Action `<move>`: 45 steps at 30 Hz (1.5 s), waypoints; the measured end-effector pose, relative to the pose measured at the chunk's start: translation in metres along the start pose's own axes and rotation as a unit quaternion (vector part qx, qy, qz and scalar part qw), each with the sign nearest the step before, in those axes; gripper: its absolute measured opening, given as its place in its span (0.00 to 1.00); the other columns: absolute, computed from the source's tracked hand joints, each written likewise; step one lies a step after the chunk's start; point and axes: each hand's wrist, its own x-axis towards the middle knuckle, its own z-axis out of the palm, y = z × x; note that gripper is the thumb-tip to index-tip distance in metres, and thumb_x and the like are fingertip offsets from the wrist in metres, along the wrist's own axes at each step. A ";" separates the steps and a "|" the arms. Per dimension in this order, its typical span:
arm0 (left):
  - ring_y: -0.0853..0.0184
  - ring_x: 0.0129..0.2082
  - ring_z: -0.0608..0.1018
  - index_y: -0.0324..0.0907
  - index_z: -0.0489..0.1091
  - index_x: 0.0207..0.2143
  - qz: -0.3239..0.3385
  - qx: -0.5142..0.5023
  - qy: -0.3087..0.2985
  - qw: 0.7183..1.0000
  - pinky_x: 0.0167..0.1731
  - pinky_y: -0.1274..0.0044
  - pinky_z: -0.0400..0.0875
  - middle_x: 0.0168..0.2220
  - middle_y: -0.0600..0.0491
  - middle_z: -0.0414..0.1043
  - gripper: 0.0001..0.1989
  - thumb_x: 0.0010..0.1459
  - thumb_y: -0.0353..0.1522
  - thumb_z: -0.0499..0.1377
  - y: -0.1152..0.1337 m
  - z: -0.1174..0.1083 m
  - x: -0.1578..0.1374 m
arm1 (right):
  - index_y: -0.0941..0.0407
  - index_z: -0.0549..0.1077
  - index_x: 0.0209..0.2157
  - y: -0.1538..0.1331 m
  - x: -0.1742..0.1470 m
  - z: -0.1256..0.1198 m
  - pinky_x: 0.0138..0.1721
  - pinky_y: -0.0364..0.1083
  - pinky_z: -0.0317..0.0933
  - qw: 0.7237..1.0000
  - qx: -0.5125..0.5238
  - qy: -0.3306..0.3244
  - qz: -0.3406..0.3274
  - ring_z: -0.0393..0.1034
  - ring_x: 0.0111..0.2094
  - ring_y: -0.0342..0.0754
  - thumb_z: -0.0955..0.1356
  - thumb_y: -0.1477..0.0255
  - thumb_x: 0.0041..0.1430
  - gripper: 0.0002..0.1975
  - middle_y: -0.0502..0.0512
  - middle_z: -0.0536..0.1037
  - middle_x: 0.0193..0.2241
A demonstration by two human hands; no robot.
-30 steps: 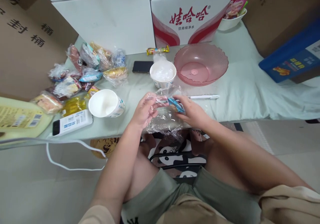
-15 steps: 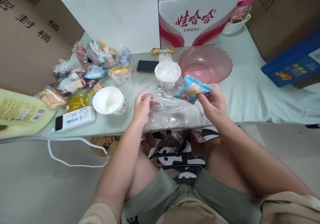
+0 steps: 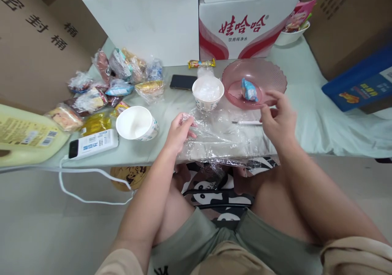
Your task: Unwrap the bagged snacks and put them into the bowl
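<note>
My left hand (image 3: 180,133) is closed on a clear plastic sheet or bag (image 3: 214,138) that spreads over the table's front edge and hangs down. My right hand (image 3: 280,121) is empty, its fingers curved and apart, just off the near right rim of the pink ribbed plastic bowl (image 3: 272,72). Inside that bowl lies a blue snack packet (image 3: 249,90). A white paper cup (image 3: 208,99) with clear plastic in it stands beyond the sheet. A thin white stick-like item (image 3: 246,122) rests by my right hand.
Left of my left hand stands another paper cup (image 3: 134,124). Beyond it are a pile of wrapped snacks (image 3: 88,101), a white power bank (image 3: 94,144) with a cable and a yellow jug (image 3: 30,136). A black phone (image 3: 183,82) and white boxes (image 3: 147,30) are at the back.
The blue snack packet has gone from my right hand into the pink bowl. My right hand has moved right and let go. My left hand still grips the plastic.
</note>
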 end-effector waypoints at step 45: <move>0.73 0.21 0.71 0.43 0.66 0.30 0.045 0.009 -0.032 0.998 0.18 0.82 0.57 0.27 0.55 0.74 0.13 0.47 0.35 0.68 -0.002 -0.020 0.013 | 0.52 0.75 0.43 -0.006 -0.034 0.011 0.50 0.54 0.54 0.837 -0.200 -0.475 -0.184 0.69 0.47 0.57 0.67 0.79 0.54 0.15 0.55 0.79 0.40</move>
